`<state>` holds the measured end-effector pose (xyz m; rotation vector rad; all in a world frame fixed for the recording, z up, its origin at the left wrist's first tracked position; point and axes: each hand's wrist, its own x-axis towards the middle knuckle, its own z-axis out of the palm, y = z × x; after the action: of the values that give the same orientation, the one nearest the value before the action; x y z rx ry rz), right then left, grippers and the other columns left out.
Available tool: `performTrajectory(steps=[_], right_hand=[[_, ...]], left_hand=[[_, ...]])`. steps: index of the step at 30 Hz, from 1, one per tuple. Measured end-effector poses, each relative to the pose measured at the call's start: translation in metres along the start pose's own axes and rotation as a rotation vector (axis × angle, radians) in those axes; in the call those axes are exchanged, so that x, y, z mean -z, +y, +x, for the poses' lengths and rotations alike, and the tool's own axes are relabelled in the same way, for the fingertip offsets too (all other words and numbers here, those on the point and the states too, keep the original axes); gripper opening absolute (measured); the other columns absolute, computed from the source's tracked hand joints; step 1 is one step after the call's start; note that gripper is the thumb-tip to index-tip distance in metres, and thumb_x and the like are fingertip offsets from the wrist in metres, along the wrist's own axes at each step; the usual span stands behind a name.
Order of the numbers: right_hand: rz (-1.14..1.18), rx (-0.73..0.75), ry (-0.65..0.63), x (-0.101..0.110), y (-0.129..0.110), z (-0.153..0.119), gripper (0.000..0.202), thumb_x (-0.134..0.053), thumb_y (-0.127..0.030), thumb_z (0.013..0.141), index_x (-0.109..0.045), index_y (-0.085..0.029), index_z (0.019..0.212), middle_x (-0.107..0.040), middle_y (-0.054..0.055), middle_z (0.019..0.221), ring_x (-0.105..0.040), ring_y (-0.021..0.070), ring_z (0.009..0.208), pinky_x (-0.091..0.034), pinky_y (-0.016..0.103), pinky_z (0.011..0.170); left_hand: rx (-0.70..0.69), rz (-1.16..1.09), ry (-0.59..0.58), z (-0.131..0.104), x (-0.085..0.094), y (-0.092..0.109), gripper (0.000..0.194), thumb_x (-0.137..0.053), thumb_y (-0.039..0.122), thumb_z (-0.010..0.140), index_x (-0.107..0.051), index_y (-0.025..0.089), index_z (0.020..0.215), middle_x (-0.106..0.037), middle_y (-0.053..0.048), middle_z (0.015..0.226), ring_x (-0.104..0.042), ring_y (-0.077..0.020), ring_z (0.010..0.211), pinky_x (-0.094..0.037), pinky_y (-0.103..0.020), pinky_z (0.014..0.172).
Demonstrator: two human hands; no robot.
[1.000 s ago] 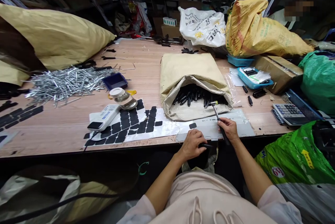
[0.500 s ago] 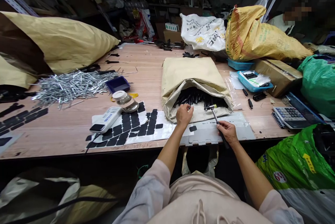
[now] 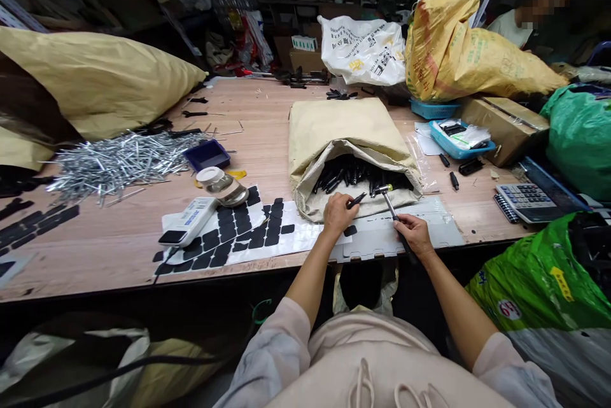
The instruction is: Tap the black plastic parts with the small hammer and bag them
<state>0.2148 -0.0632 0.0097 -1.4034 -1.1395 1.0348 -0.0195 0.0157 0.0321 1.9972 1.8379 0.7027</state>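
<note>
My left hand is closed on a small dark, pen-like piece, its tip pointing right toward the hammer. In my right hand is a small hammer with a dark grip and a metal head with a yellowish end. The hammer's head is raised at the mouth of a beige sack lying on the table. Inside the sack's open mouth are many black pieces of similar shape. A grey-white sheet lies under my hands, with one black square pad near my left wrist.
To the left lie a heap of metal rods, a dark blue tray, a jar, a white device and sheets of black pads. At right are a blue basket, a calculator and a green bag. A person is behind.
My left hand has come slightly back from the sack's mouth, and a dark pen-like piece now shows in its fingers. The hammer has stayed nearly in place. The view has shifted slightly.
</note>
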Motion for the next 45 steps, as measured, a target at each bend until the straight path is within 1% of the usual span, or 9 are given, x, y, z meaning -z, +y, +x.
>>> performTrajectory(steps=[3,7,12,20,26,32,35,39,45], right_hand=[[-0.035,0.036,-0.014,0.0,0.0,-0.003,0.039,-0.075,-0.046,0.071,-0.076,-0.016,0.096,-0.069,0.002,0.068,-0.061,0.0157,0.049,-0.054,0.029,0.049],[-0.149,0.126,-0.016,-0.001,0.002,-0.007,0.035,-0.072,-0.04,0.072,-0.076,-0.016,0.098,-0.069,0.003,0.069,-0.061,0.0152,0.05,-0.053,0.028,0.049],[-0.248,0.177,-0.021,-0.001,-0.004,-0.008,0.032,-0.069,-0.038,0.075,-0.077,-0.016,0.097,-0.071,0.004,0.071,-0.059,0.0148,0.051,-0.05,0.027,0.049],[-0.496,0.38,-0.012,0.001,-0.023,-0.015,0.025,-0.064,-0.032,0.079,-0.078,-0.02,0.097,-0.071,0.004,0.08,-0.054,0.0133,0.057,-0.05,0.027,0.059],[-0.522,0.333,-0.019,-0.002,-0.028,-0.014,0.025,-0.063,-0.034,0.079,-0.078,-0.021,0.096,-0.072,0.005,0.083,-0.055,0.0151,0.059,-0.049,0.029,0.06],[-0.455,0.373,-0.072,-0.007,-0.026,-0.014,0.024,-0.067,-0.033,0.078,-0.078,-0.022,0.096,-0.071,0.004,0.082,-0.056,0.015,0.061,-0.05,0.029,0.062],[-0.349,0.273,-0.072,-0.006,-0.012,-0.011,0.026,-0.07,-0.036,0.076,-0.078,-0.02,0.095,-0.071,0.004,0.081,-0.058,0.0154,0.059,-0.051,0.029,0.058],[-0.102,0.075,0.006,0.0,0.0,-0.006,0.039,-0.075,-0.045,0.072,-0.076,-0.017,0.099,-0.069,0.002,0.071,-0.058,0.015,0.049,-0.05,0.03,0.049],[0.044,0.009,0.059,0.004,-0.003,0.0,0.04,-0.081,-0.046,0.064,-0.076,-0.016,0.09,-0.066,0.0,0.063,-0.058,0.0149,0.045,-0.049,0.029,0.044]], left_hand=[[-0.104,-0.046,-0.082,-0.003,-0.014,0.006,0.02,-0.071,0.032,0.085,-0.077,0.026,0.102,-0.067,-0.004,0.097,-0.057,-0.0232,0.101,-0.043,-0.034,0.089],[-0.107,-0.096,-0.093,0.0,-0.026,0.004,0.023,-0.074,0.035,0.085,-0.076,0.029,0.107,-0.068,-0.002,0.101,-0.056,-0.0228,0.103,-0.04,-0.036,0.092],[-0.074,-0.138,-0.074,0.0,-0.026,0.002,0.018,-0.077,0.033,0.082,-0.075,0.026,0.099,-0.068,-0.001,0.098,-0.056,-0.0204,0.099,-0.04,-0.035,0.091],[-0.057,-0.13,-0.092,0.001,-0.026,0.004,0.015,-0.077,0.034,0.082,-0.075,0.027,0.095,-0.068,-0.001,0.099,-0.056,-0.0218,0.103,-0.039,-0.036,0.093],[-0.05,-0.131,-0.101,0.001,-0.026,0.006,0.015,-0.076,0.033,0.082,-0.074,0.027,0.096,-0.069,-0.001,0.101,-0.056,-0.022,0.105,-0.039,-0.036,0.094],[-0.03,-0.134,-0.102,0.001,-0.026,0.006,0.019,-0.078,0.037,0.081,-0.073,0.026,0.095,-0.068,-0.001,0.1,-0.055,-0.0213,0.103,-0.039,-0.035,0.092],[-0.038,-0.135,-0.089,0.0,-0.027,0.006,0.019,-0.078,0.036,0.081,-0.073,0.026,0.095,-0.068,-0.001,0.099,-0.055,-0.0214,0.102,-0.039,-0.035,0.092],[-0.056,-0.153,-0.087,-0.001,-0.028,0.004,0.017,-0.077,0.035,0.081,-0.074,0.025,0.094,-0.068,-0.001,0.101,-0.055,-0.0215,0.103,-0.039,-0.036,0.094],[-0.094,-0.181,-0.098,-0.004,-0.019,0.006,0.017,-0.077,0.035,0.081,-0.075,0.025,0.095,-0.066,-0.003,0.1,-0.055,-0.0226,0.102,-0.04,-0.038,0.094]])
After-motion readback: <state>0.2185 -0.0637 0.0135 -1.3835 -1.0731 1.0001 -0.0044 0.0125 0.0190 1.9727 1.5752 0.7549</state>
